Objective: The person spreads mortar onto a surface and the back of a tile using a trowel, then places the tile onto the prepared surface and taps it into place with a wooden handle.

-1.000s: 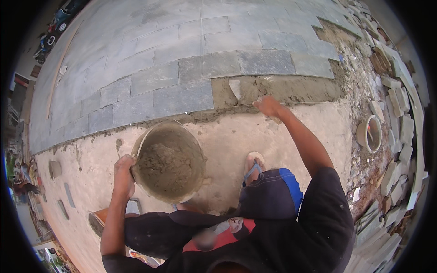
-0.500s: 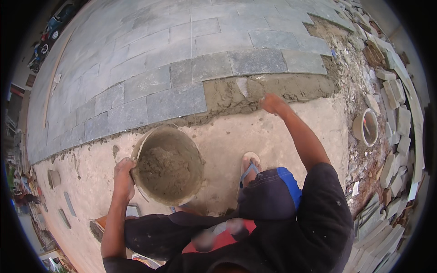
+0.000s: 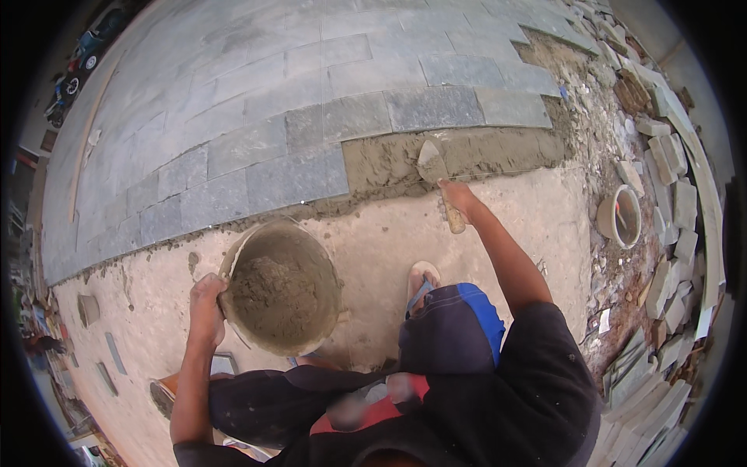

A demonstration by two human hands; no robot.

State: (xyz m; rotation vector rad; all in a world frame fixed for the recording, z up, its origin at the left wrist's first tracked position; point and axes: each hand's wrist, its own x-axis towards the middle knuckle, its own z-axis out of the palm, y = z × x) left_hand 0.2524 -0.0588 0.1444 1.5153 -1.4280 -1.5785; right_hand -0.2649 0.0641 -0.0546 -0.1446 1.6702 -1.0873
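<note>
My left hand (image 3: 208, 300) grips the rim of a large bucket (image 3: 315, 333) half full of wet grey mortar (image 3: 272, 288), tilted slightly on the pale concrete. My right hand (image 3: 457, 198) is closed round the wooden handle of a trowel (image 3: 430, 163), whose blade rests on a strip of rough wet mortar (image 3: 506, 152). This strip runs along the edge of the laid grey stone tiles (image 3: 296, 179), beside the concrete (image 3: 513, 226). A thin string crosses near the tile edge.
A small bucket (image 3: 618, 218) stands at right among rubble and stacked stone pieces (image 3: 673, 163). Loose tiles (image 3: 109, 366) lie on the lower left, with another container (image 3: 88, 309). A long wooden strip (image 3: 89, 156) lies on the tiles; parked vehicles (image 3: 70, 89) show at upper left.
My right hand has shifted slightly, so the trowel's blade and handle now show clearly over the mortar. My left hand stays on the bucket. The view has moved a little.
</note>
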